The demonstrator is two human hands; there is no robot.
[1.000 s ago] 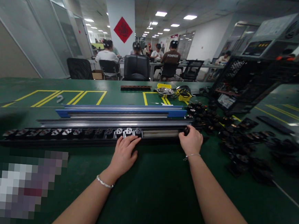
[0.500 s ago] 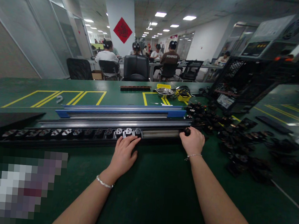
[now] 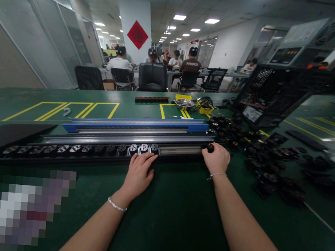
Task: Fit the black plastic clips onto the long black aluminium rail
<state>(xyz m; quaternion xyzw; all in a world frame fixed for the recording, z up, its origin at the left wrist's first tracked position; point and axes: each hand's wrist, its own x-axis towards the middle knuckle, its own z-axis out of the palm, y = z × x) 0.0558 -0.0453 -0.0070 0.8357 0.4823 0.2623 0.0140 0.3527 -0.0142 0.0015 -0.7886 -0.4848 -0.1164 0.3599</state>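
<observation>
A long black track (image 3: 180, 150) lies across the table in front of me, its left part filled with a row of black socket modules (image 3: 122, 148) with metallic faces. My left hand (image 3: 139, 169) rests with outstretched fingertips on the near edge of the track, by the last modules of the row. At the track's right end, my right hand (image 3: 216, 157) is closed, with a small black round piece (image 3: 210, 148) showing between thumb and fingers. Most of that piece is hidden. Right behind lie another dark metal rail (image 3: 108, 138) and a blue-edged rail (image 3: 196, 127).
Loose black modules (image 3: 266, 156) are heaped to the right. An open computer case (image 3: 262, 94) stands behind them. Farther back are a metal bowl (image 3: 184, 103), yellow trays and a dark strip (image 3: 151, 99). A dark panel (image 3: 16, 135) lies left. People sit at desks beyond.
</observation>
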